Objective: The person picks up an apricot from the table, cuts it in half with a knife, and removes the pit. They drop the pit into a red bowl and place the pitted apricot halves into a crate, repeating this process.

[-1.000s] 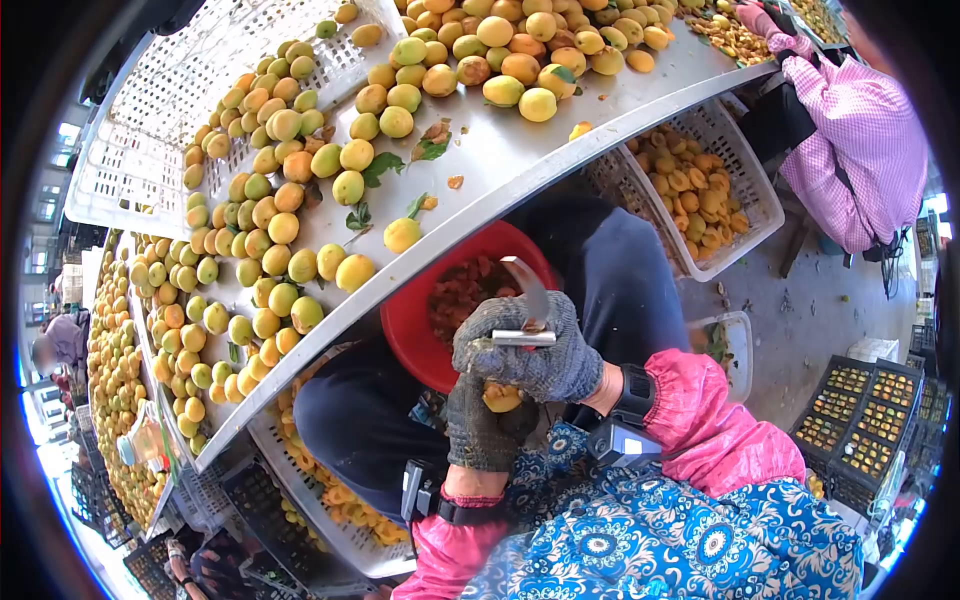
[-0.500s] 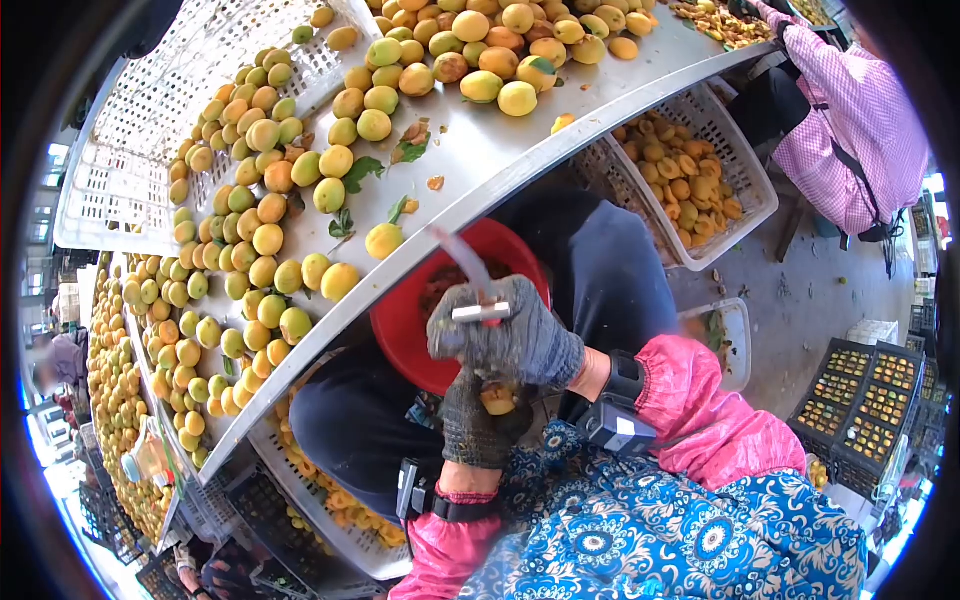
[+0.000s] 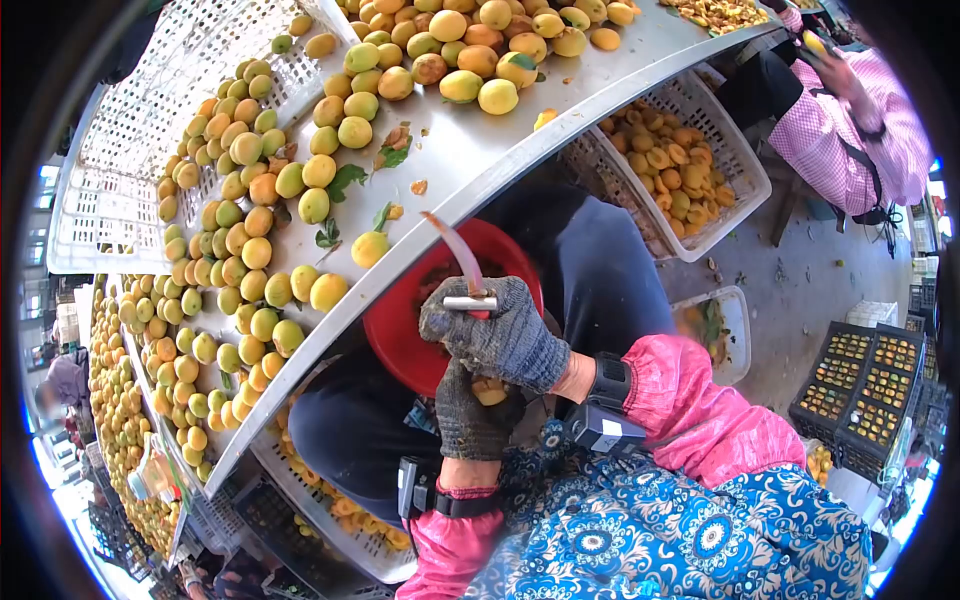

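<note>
My right hand (image 3: 508,335), in a grey knit glove, is closed around a knife. The curved knife blade (image 3: 466,258) points up and away, past a short metal collar at the fist. Just below it, touching it, my left hand (image 3: 468,422) in a darker glove is closed on an apricot (image 3: 489,391). Only a small part of that fruit shows between the gloves. Beneath the knife, a red bowl (image 3: 391,348) sits between the knees, with dark bits inside that are hard to make out.
Whole apricots (image 3: 263,322) cover much of the metal table (image 3: 455,150). A white crate (image 3: 740,190) of opened fruit stands right of the knees; another crate (image 3: 375,562) is below the table. Black trays (image 3: 850,400) lie at right. A person in a pink checked top (image 3: 880,130) sits nearby.
Both hands stay together, and the blurred knife now shows sharply. The view has shifted slightly. At upper right, the other person's hand has come into sight with a yellow fruit.
</note>
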### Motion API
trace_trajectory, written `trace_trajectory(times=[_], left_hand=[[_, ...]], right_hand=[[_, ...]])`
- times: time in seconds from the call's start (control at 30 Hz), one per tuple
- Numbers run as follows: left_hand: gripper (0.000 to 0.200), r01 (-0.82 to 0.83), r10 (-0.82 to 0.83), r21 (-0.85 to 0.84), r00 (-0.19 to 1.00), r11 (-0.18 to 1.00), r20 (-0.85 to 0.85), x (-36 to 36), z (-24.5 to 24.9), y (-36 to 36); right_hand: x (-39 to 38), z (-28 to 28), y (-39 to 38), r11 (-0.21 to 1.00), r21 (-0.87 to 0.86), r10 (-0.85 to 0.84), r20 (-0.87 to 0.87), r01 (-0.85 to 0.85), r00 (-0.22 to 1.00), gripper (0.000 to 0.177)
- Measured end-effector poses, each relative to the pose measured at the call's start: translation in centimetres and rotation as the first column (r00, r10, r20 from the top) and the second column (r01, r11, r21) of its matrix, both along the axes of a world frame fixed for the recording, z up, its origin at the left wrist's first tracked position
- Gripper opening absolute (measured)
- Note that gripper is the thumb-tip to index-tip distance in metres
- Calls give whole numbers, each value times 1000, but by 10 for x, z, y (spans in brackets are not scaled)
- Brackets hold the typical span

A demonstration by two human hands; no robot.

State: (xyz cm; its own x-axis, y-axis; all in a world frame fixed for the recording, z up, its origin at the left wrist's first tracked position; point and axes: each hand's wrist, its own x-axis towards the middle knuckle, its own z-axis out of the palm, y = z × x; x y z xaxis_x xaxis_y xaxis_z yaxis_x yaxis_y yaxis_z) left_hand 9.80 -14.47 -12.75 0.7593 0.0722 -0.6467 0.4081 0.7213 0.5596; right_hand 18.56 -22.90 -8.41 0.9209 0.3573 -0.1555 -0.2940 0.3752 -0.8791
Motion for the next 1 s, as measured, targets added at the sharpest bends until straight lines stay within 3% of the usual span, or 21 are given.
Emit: trace_trajectory(times=[0.03, 0.07, 0.1, 0.13, 0.17, 0.2, 0.23, 0.27, 0.3, 0.33, 0.4, 0.43, 0.47, 0.5, 0.53, 0.57, 0.67, 0.77, 0.83, 0.9, 1.0], left_hand=[[48, 1, -1, 0, 1000, 1000, 2, 2, 8, 1], [50, 239, -320, 625, 947, 744, 19, 3, 14, 4], [52, 270, -549, 956, 819, 110, -168, 2, 17, 6], [52, 271, -551, 956, 817, 108, -170, 2, 16, 9], [52, 266, -563, 946, 818, 186, -119, 2, 13, 11], [52, 261, -571, 928, 818, 265, -67, 1, 9, 11], [52, 263, -572, 928, 817, 265, -68, -1, 3, 12], [45, 295, -452, 536, 872, 791, 189, -4, -7, 13], [40, 238, -199, -94, 930, 967, 310, -5, -14, 14], [40, 240, -201, -93, 929, 966, 309, -6, -20, 13], [47, 64, -53, -147, 996, 987, 75, -3, -28, 7], [51, -28, 21, -158, 999, 987, -48, -2, -27, 6], [51, -26, 18, -158, 999, 987, -48, -2, -23, 8], [50, 215, -339, 581, 934, 785, 112, 2, -5, 9], [49, 132, -660, 986, 751, 99, -34, 3, 4, 9], [49, 133, -663, 986, 748, 100, -33, 2, 3, 9], [50, 171, -650, 980, 758, 106, -62, 0, 0, 11], [41, 82, -670, 993, 742, 89, -1, -3, 4, 11], [42, 100, -590, 964, 805, 247, 68, -5, 4, 8], [43, 142, -587, 955, 809, 262, 41, -5, 5, 7], [47, 165, -610, 957, 792, 240, 16, -4, 5, 11]], right_hand=[[1, -1, -1, 1000, 0, -1, 2, 1, 1000, 11], [2, -2, -3, 1000, -3, -5, -92, 5, 996, 14], [2, -3, -5, 1000, -5, -7, -186, 6, 983, 16], [3, 0, -6, 1000, -22, 4, -220, -9, 976, 16], [2, -4, -4, 1000, -20, -1, -220, -4, 975, 16], [0, -9, -1, 999, 47, -8, -113, 13, 994, 12], [-1, -13, 0, 993, 114, -19, -7, 20, 1000, 9], [-1, -16, -1, 999, -38, 29, 267, -19, 963, 10], [-1, -10, 2, 998, -57, 46, 285, -31, 957, 12], [1, -5, 2, 995, -60, 96, 266, -83, 959, 12], [8, -2, 2, 989, -61, 148, 247, -137, 958, 12], [11, -2, 2, 970, -107, 235, 211, -217, 949, 12], [15, -3, 2, 944, -150, 319, 172, -295, 932, 13], [17, -1, 2, 945, -151, 316, 171, -292, 933, 13], [19, 2, 1, 931, -135, 347, 49, -338, 936, 15], [20, 3, 1, 917, -113, 376, -73, -382, 924, 18], [22, 1, 0, 930, -58, 354, -115, -362, 928, 17], [22, 3, 0, 945, -5, 319, -195, -326, 928, 16], [20, 3, 0, 959, 26, 280, -227, -282, 933, 16], [18, 3, -1, 973, 31, 228, -309, -230, 923, 14], [13, 7, -3, 956, 25, 290, -192, -291, 938, 13]])
